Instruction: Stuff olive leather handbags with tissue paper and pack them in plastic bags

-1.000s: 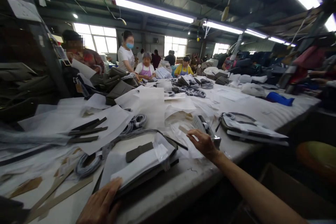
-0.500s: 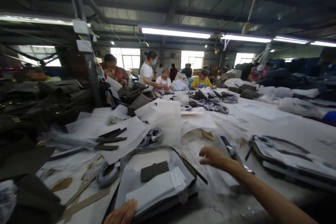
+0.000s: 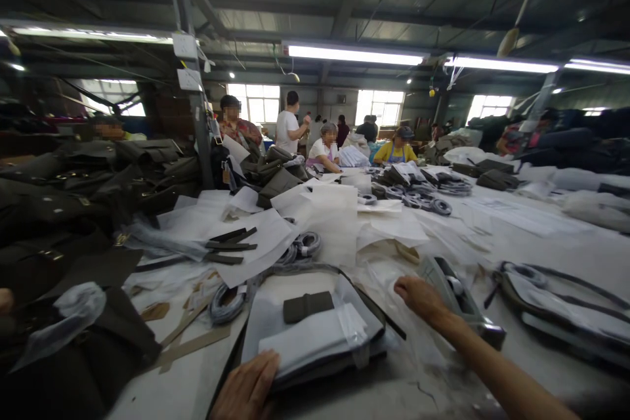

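A dark olive bag [image 3: 325,377] lies flat in front of me, with white foam sheet [image 3: 310,344] and a small folded olive piece [image 3: 308,306] on top. My left hand [image 3: 249,384] rests on its near left corner, fingers stretched and lying flat. Beyond the bag's right side, my right hand [image 3: 420,298] has its fingers curled over clear plastic [image 3: 381,275]; what they hold, if anything, is hidden. Just right of that hand stands a grey tape dispenser [image 3: 450,292].
Coiled grey cords [image 3: 227,304], dark strips [image 3: 231,247] and paper sheets [image 3: 332,223] cover the table. Dark bags [image 3: 73,354] pile up at left. Another bag [image 3: 561,315] lies at right. A post [image 3: 201,138] rises at left; several people work at the far end.
The view has swung left, so things sit farther right. My left hand stays at the bag's corner and my right hand stays near the tape dispenser. A far co-worker has turned and straightened up.
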The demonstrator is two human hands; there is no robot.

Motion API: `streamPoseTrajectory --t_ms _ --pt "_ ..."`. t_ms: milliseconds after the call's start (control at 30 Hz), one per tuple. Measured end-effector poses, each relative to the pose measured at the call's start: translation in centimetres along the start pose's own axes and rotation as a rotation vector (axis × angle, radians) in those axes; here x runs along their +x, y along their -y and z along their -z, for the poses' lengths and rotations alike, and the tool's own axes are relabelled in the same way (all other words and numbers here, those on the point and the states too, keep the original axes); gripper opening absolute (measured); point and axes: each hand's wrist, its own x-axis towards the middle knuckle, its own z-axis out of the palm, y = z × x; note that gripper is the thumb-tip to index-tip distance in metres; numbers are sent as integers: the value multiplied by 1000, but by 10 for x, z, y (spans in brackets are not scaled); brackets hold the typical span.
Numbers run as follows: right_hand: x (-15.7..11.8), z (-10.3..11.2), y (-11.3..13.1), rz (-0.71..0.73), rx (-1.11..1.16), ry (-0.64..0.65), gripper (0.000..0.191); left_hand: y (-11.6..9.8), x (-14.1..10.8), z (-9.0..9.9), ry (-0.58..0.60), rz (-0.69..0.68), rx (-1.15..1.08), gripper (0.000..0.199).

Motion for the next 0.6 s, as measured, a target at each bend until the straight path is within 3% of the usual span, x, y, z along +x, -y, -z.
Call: streamPoseTrajectory --t_ms 200,300,400,600 --pt "1 55 -15 1 -20 -161 32 -3 10 8 12 31 -39 34" --pt "-11 70 -15 156 92 -327 30 -5 13 10 8 41 -59 33" --pt "-31 75 3 235 393 -423 43 -7 14 11 22 65 -67 34" --pt "-56 77 52 156 1139 -337 48 -11 16 13 43 87 -78 35"
